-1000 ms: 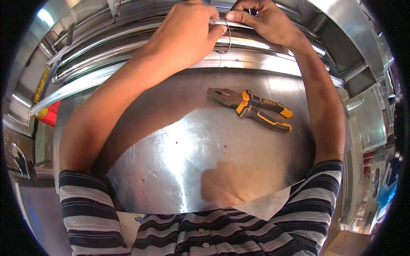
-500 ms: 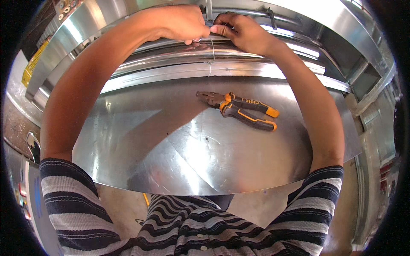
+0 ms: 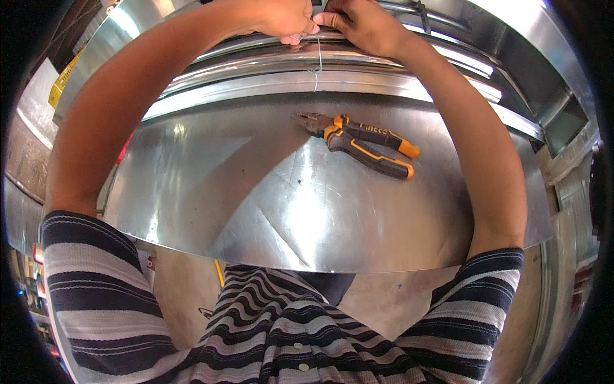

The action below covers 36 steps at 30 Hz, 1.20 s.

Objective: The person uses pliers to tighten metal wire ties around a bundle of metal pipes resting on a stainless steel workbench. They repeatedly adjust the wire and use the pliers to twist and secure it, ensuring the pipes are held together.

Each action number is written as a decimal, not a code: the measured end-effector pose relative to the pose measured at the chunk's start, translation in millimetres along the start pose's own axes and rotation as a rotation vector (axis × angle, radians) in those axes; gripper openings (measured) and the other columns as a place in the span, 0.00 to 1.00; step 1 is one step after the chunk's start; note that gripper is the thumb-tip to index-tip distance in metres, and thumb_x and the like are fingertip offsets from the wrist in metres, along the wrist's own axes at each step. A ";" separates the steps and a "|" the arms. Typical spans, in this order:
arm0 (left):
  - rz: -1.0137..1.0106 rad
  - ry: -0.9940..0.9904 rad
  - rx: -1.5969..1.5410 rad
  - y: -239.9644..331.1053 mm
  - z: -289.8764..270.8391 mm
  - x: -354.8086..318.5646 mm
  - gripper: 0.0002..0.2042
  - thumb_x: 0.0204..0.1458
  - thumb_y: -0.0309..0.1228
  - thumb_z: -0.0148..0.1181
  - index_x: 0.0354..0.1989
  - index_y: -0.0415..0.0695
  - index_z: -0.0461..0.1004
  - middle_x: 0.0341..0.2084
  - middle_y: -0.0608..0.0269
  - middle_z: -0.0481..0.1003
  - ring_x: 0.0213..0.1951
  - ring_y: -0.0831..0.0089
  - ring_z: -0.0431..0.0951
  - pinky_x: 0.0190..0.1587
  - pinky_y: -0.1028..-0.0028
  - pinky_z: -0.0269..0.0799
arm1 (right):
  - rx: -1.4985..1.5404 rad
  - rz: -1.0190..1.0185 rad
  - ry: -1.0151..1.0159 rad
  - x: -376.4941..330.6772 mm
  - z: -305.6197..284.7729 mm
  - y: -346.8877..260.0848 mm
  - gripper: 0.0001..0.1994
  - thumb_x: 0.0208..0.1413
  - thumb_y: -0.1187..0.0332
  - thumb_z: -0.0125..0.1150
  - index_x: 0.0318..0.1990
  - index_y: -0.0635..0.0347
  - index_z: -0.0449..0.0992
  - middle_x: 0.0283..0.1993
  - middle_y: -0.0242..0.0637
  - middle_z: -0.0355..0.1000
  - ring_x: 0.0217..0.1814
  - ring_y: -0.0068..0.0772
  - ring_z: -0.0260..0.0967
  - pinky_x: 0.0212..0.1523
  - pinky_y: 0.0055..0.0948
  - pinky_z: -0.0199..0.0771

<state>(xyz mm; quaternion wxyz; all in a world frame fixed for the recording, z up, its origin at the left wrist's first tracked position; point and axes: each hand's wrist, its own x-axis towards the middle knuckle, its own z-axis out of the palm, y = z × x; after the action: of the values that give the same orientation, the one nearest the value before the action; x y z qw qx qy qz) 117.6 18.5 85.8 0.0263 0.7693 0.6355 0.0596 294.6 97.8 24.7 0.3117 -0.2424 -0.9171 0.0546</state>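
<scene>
A thin wire (image 3: 318,54) is pinched between the left hand (image 3: 284,18) and right hand (image 3: 361,22) fingers, pulled taut above sheet metal (image 3: 268,192); pliers (image 3: 361,142) lie within reach

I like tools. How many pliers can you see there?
1. The pliers lie on the shiny metal sheet, below the left hand and right hand pinching a thin wire. More could be out of view.

Bright glare on shiny sheet-metal duct sections (image 3: 524,70) all around, dusty concrete floor (image 3: 390,301) below.
</scene>
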 end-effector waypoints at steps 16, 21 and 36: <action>-0.245 -0.063 -0.117 11.1 1.7 3.4 0.12 0.61 0.33 0.60 0.33 0.36 0.83 0.26 0.60 0.83 0.24 0.74 0.74 0.24 0.71 0.67 | 0.070 0.011 0.064 -1.8 0.0 -6.3 0.18 0.65 0.58 0.62 0.41 0.69 0.82 0.37 0.59 0.80 0.38 0.52 0.79 0.43 0.45 0.76; -0.347 -0.086 -0.601 -13.6 11.7 10.6 0.07 0.64 0.25 0.54 0.38 0.34 0.76 0.27 0.59 0.79 0.19 0.81 0.64 0.19 0.79 0.57 | 0.079 0.004 0.065 -4.3 0.3 -12.2 0.17 0.65 0.59 0.62 0.42 0.68 0.82 0.35 0.57 0.80 0.36 0.48 0.79 0.42 0.43 0.76; -0.139 -0.101 -0.756 -46.4 22.3 7.8 0.11 0.59 0.32 0.58 0.23 0.45 0.73 0.18 0.75 0.66 0.16 0.87 0.56 0.15 0.82 0.47 | -0.082 -0.270 0.132 -16.1 23.9 -26.6 0.17 0.58 0.56 0.70 0.43 0.61 0.82 0.42 0.49 0.78 0.45 0.54 0.77 0.48 0.44 0.77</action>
<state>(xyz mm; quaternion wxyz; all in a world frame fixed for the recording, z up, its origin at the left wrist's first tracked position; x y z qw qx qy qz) 76.6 35.8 58.7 0.3434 0.6624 0.6172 0.2499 280.4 68.0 3.5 0.3655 -0.1323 -0.9204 -0.0414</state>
